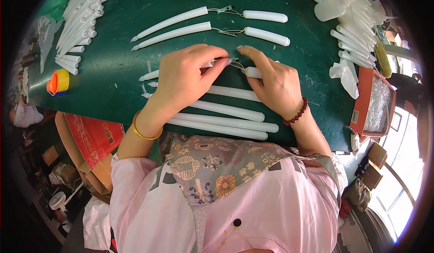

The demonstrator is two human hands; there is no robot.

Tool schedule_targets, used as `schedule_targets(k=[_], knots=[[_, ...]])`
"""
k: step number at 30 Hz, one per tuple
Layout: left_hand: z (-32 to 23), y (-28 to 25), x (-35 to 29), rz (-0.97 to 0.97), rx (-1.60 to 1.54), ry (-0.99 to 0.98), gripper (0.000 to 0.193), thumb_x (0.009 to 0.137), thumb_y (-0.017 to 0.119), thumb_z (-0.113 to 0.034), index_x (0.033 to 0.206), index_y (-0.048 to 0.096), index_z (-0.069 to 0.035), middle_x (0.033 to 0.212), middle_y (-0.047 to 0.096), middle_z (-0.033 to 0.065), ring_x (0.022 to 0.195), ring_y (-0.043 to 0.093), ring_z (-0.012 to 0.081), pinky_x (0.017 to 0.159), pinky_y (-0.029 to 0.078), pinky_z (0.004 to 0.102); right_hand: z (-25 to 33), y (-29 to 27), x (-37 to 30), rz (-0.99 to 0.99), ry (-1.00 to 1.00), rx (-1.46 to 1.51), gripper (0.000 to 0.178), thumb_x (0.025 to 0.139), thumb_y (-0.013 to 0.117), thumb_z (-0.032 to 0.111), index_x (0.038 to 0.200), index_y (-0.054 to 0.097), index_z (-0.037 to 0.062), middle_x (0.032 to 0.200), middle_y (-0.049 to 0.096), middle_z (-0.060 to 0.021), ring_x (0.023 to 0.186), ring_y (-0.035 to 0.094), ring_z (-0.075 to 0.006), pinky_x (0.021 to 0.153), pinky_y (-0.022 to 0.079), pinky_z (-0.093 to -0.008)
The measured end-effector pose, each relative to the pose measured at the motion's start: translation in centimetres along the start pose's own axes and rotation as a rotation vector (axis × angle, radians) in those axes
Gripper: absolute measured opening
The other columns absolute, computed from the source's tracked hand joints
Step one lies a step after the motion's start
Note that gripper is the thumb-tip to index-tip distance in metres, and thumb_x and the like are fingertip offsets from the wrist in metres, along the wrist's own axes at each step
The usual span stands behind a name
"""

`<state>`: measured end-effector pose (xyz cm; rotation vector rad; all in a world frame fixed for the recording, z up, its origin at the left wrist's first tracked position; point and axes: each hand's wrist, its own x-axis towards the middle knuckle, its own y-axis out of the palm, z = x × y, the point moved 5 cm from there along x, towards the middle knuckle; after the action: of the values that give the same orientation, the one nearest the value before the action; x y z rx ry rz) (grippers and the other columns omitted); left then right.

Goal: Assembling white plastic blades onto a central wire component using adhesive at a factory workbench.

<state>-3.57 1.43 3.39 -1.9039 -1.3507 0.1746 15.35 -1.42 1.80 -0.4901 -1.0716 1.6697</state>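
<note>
While pinched on a white candle piece (pixel 251 72), both hands (pixel 187 74), fingers narrow

Smooth white plastic tubes (pixel 226 110); matt green tabletop (pixel 113 79)

Left hand (pixel 187 74), right hand (pixel 271 81) pinching

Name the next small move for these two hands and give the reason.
Probably bring the two halves together: the left hand pinches the tapered white piece, the right hand holds the short white tube, and thin wires span the gap between them.
</note>
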Motion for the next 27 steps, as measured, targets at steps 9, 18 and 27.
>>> schedule_targets(k=[9,18,27], knots=[[-0.6,0.3,0.2,0.133,-0.066,0.018,0.026,0.086,0.079,0.0,0.111,0.075,-0.006,0.088,0.07,0.0091,0.068,0.066,0.0223,0.06,0.054,0.0316,0.6,-0.3,-0.4,-0.076,-0.017,0.243,0.016,0.089,0.08,0.009,0.103,0.074,0.0047,0.091,0.076,-0.009,0.071,0.073,-0.0184,0.065,0.056,-0.0296],[-1.3,0.2,-0.5,0.067,0.049,0.21,0.04,0.083,0.079,-0.002,0.122,0.071,-0.007,0.102,0.069,0.0075,0.089,0.067,0.0286,0.077,0.052,0.0401,-1.6,-0.3,-0.4,0.174,0.444,0.831,0.008,0.092,0.074,0.007,0.094,0.069,0.0017,0.077,0.061,0.0042,0.068,0.051,-0.0029,0.059,0.04,-0.0215],[-2.7,1.0,-0.9,0.143,0.162,0.327,0.038,0.072,0.088,-0.02,0.104,0.07,-0.008,0.085,0.057,0.0044,0.076,0.057,0.0267,0.071,0.045,0.0389,-1.2,0.2,-0.8,0.315,0.491,0.978,0.01,0.095,0.074,0.008,0.096,0.068,0.0005,0.076,0.061,0.0023,0.062,0.053,-0.0023,0.052,0.038,-0.0205]])
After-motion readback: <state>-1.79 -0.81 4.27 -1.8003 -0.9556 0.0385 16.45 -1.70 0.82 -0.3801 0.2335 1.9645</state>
